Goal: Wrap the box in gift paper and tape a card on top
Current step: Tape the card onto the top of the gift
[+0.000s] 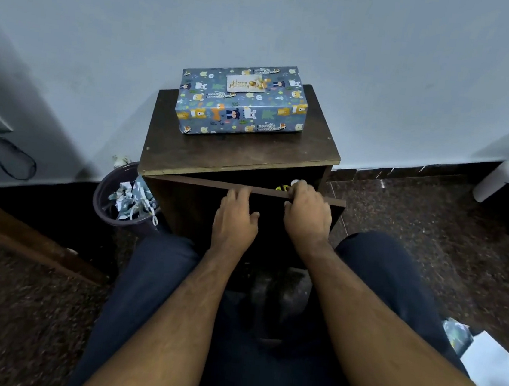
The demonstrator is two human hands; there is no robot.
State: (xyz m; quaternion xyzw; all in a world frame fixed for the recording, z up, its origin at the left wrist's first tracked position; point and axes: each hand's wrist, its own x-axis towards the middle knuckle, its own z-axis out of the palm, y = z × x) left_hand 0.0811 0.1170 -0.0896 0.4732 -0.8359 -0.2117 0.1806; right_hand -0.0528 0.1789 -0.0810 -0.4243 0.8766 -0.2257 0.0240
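Both forearms reach forward over dark-trousered knees. Left hand (235, 219) flat, fingers straight, pressed on cabinet door (201, 209). Right hand (306, 212) curled over door's top edge, gripping it; door ajar. Wrapped box (240, 103) on cabinet top (238, 156), toward the wall. Card (246, 83) on top of box. Bin (126, 201) with paper scraps just left of cabinet.
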